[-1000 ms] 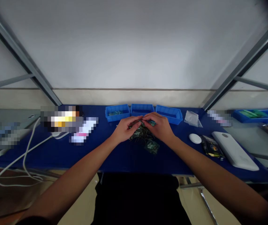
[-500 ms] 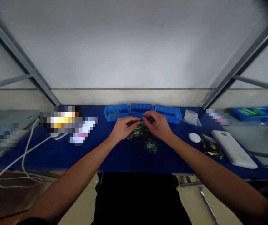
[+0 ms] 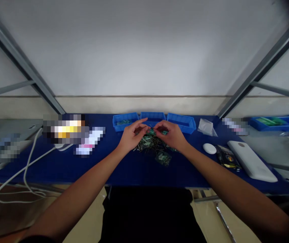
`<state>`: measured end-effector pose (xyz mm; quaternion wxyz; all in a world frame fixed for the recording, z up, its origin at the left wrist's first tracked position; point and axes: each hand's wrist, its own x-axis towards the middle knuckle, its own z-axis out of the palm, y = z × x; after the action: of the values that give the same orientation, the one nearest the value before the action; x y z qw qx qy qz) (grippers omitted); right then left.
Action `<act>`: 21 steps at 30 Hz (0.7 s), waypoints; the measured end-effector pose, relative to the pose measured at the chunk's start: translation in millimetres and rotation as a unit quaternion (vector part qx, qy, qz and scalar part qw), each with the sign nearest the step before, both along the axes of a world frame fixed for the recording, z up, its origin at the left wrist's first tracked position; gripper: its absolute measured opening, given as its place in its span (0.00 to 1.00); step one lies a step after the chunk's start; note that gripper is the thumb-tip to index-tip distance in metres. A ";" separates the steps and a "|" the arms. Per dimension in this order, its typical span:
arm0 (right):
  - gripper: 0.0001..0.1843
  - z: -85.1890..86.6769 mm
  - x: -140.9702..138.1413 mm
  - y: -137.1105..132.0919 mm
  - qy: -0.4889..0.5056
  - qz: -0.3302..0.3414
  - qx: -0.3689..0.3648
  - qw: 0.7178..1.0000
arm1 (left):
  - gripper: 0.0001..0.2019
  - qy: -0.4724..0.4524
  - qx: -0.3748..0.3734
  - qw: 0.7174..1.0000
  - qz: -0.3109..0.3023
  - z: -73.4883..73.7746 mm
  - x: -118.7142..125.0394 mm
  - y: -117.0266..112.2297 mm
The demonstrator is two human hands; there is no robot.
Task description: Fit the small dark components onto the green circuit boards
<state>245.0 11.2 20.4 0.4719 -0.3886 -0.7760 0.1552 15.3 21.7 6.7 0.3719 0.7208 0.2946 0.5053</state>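
Small green board (image 3: 150, 132) pinched btwn the fingertips of both hands, at the point where they meet, just above a pile of green boards (image 3: 149, 143) w/ thin metal pins. Left hand (image 3: 131, 135) grips its left end w/ thumb and middle fingers, index lifted clear. Right hand (image 3: 172, 135) closes thumb and forefinger on its right end. The board's long axis seems to run side to side, hand to hand; too small and blurred to tell which face is up.

Both hands are palm-down, knuckles up, fingers curled in toward each other. The forearms come in from the lower corners, forming a V, wrists low over the blue table (image 3: 109, 167).

One loose board (image 3: 163, 157) lies near the pile, on the person's side. Behind the hands, three blue bins (image 3: 182, 123) stand in a row. To the right: a clear bag (image 3: 206, 127), a white round item (image 3: 209, 148), a long white device (image 3: 252, 162). White cables (image 3: 28, 163) trail off at left.
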 end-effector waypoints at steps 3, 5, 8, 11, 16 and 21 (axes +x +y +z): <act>0.06 11.7 23.7 10.0 -0.029 -0.087 0.060 0.994 | 0.19 0.025 0.015 0.999 0.033 1.6 -2.2 0.3; 0.07 17.8 46.4 18.5 -0.067 -0.177 0.107 0.976 | 0.16 0.054 0.027 0.996 0.070 3.4 -5.4 1.0; 0.07 19.9 75.9 28.2 -0.169 -0.246 0.134 0.945 | 0.11 0.130 0.057 0.982 0.125 6.4 -10.7 2.2; 0.08 17.2 84.8 29.9 -0.205 -0.223 0.130 0.944 | 0.09 0.193 0.088 0.965 0.152 7.6 -13.5 3.1; 0.07 16.7 61.1 16.1 -0.199 0.018 0.032 0.979 | 0.10 0.218 0.119 0.960 0.128 3.9 -11.7 3.8; 0.20 14.6 39.5 0.8 -0.241 0.155 -0.043 0.957 | 0.11 0.221 0.125 0.959 0.124 3.8 -10.1 2.4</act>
<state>284.5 12.0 35.0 0.2240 -0.3098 -0.9098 0.1616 5.2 24.1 10.5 0.1394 0.8131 0.3910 0.4081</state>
